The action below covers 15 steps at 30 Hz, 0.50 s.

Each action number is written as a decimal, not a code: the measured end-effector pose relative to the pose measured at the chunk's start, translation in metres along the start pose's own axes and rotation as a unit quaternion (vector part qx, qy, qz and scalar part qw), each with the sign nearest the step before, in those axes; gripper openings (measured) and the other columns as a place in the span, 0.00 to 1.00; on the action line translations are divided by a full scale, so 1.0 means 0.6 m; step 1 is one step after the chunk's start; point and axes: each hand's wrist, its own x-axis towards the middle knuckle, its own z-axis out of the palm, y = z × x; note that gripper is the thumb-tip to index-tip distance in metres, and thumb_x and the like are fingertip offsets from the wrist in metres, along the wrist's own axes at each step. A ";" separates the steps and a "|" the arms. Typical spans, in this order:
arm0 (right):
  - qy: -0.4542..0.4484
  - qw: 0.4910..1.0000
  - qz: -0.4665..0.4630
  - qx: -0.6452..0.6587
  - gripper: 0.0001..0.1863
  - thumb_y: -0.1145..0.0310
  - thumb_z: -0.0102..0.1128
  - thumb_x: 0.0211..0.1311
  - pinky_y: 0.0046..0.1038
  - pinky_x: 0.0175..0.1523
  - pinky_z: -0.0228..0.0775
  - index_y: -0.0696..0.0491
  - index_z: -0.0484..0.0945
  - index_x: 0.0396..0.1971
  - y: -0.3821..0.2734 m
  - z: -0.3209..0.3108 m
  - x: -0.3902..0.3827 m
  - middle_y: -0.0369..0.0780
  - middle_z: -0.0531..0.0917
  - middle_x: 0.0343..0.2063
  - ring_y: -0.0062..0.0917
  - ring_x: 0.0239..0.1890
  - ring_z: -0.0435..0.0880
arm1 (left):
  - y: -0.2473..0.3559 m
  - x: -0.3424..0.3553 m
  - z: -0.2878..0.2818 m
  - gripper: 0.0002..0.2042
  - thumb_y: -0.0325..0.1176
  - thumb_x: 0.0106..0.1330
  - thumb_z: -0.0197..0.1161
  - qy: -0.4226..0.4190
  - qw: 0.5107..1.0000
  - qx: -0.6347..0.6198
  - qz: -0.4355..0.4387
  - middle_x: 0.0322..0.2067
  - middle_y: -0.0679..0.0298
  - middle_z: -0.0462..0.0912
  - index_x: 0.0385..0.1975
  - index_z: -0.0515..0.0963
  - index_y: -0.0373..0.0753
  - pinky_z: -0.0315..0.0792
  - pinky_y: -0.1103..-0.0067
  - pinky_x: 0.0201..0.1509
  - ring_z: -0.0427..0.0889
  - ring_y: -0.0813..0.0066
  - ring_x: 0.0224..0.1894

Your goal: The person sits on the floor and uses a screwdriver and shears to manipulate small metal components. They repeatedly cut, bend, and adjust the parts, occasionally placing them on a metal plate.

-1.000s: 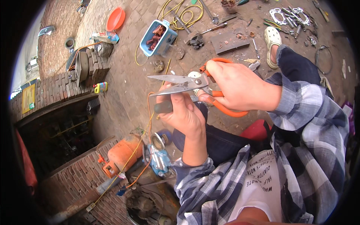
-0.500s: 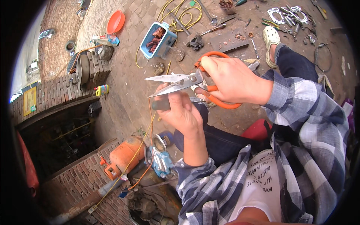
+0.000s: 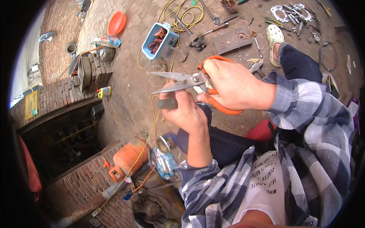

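My right hand point(image 3: 243, 84) is closed around the orange handles of a pair of large scissors point(image 3: 196, 79). The two grey metal blades are spread apart, their tips toward the left. Just below the blades, my left hand point(image 3: 189, 114) is closed on a dark grey-green rounded piece point(image 3: 167, 103), whose blunt end sticks out past the fingers. The fingertips of that hand lie against or right behind the lower blade; whether the piece touches the metal is hidden.
Ahead stands a light-blue basin point(image 3: 167, 42) holding reddish-brown scraps, beside a coiled yellow hose point(image 3: 186, 19). A flat metal plate point(image 3: 232, 43), a hammer point(image 3: 256, 66) and metal parts point(image 3: 298, 17) lie to the right. An orange gas cylinder point(image 3: 131, 155) stands lower left, near a dark pit point(image 3: 64, 140).
The scissors have tilted slightly, with the blade tips moving up and a little right. My left hand and the dark piece have shifted slightly right. Both grips stay closed.
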 end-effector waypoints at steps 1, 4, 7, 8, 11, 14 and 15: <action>-0.001 1.000 0.002 0.003 0.29 0.52 0.66 0.54 0.42 0.38 0.72 0.62 0.65 0.38 0.001 0.001 0.000 0.52 0.77 0.31 0.48 0.35 0.79 | 0.000 0.000 0.001 0.08 0.27 0.67 0.59 0.002 1.000 0.004 0.002 0.25 0.66 0.75 0.42 0.71 0.32 0.58 0.88 0.16 0.61 0.88 0.15; -0.015 1.000 0.010 0.007 0.28 0.53 0.65 0.55 0.42 0.36 0.72 0.63 0.65 0.38 -0.001 0.000 0.001 0.52 0.77 0.29 0.49 0.33 0.79 | 0.001 -0.005 0.009 0.06 0.27 0.68 0.58 0.005 1.000 0.002 -0.016 0.24 0.66 0.74 0.39 0.72 0.33 0.59 0.88 0.16 0.61 0.88 0.14; -0.033 0.999 0.016 -0.005 0.27 0.56 0.63 0.55 0.41 0.38 0.74 0.66 0.66 0.38 -0.004 -0.003 0.007 0.55 0.79 0.29 0.48 0.34 0.81 | 0.007 -0.005 0.009 0.05 0.22 0.65 0.59 -0.006 0.999 -0.047 -0.020 0.28 0.65 0.77 0.38 0.72 0.31 0.56 0.88 0.17 0.64 0.87 0.17; -0.040 0.999 0.016 -0.011 0.26 0.58 0.62 0.54 0.40 0.39 0.75 0.68 0.66 0.38 -0.004 -0.005 0.009 0.56 0.80 0.28 0.48 0.35 0.82 | 0.006 -0.002 0.006 0.05 0.24 0.66 0.59 -0.010 0.999 -0.030 -0.014 0.27 0.65 0.76 0.38 0.72 0.31 0.56 0.88 0.17 0.63 0.88 0.16; -0.018 1.000 -0.005 -0.007 0.26 0.59 0.62 0.54 0.40 0.37 0.75 0.68 0.66 0.37 0.007 0.002 0.009 0.55 0.80 0.25 0.48 0.32 0.82 | 0.002 0.003 0.002 0.04 0.26 0.68 0.57 -0.017 1.000 0.000 -0.002 0.26 0.66 0.76 0.37 0.72 0.33 0.54 0.88 0.16 0.59 0.88 0.14; -0.027 1.000 -0.002 -0.009 0.26 0.59 0.62 0.53 0.40 0.36 0.75 0.68 0.66 0.37 0.005 0.003 0.009 0.54 0.80 0.23 0.48 0.31 0.82 | 0.003 0.003 0.002 0.05 0.25 0.67 0.58 -0.013 1.000 -0.011 -0.005 0.27 0.65 0.77 0.38 0.71 0.33 0.53 0.89 0.16 0.59 0.89 0.14; -0.034 0.999 0.002 -0.008 0.25 0.59 0.62 0.53 0.41 0.36 0.75 0.67 0.66 0.37 0.006 0.002 0.009 0.54 0.80 0.22 0.48 0.30 0.82 | 0.003 0.004 0.002 0.05 0.24 0.67 0.58 -0.012 1.000 -0.017 -0.009 0.28 0.65 0.77 0.39 0.71 0.33 0.53 0.89 0.16 0.59 0.89 0.14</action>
